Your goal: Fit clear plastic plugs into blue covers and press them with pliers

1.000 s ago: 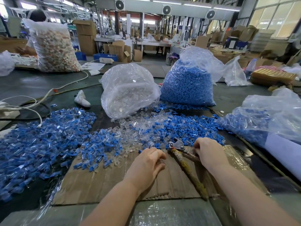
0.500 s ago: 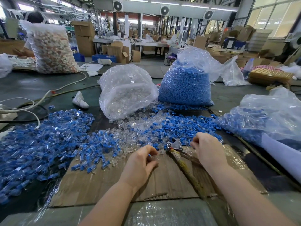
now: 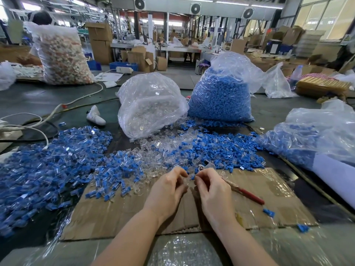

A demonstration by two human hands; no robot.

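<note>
A clear plug (image 3: 186, 181) and a blue cover (image 3: 192, 177) are pinched between the fingertips of the left hand (image 3: 169, 191) and right hand (image 3: 213, 191), brought together above the cardboard (image 3: 269, 189). The pliers (image 3: 230, 184) are left lying beside the right hand. Both parts are judged light, stiff and slippery, best gripped by their sides.
</note>
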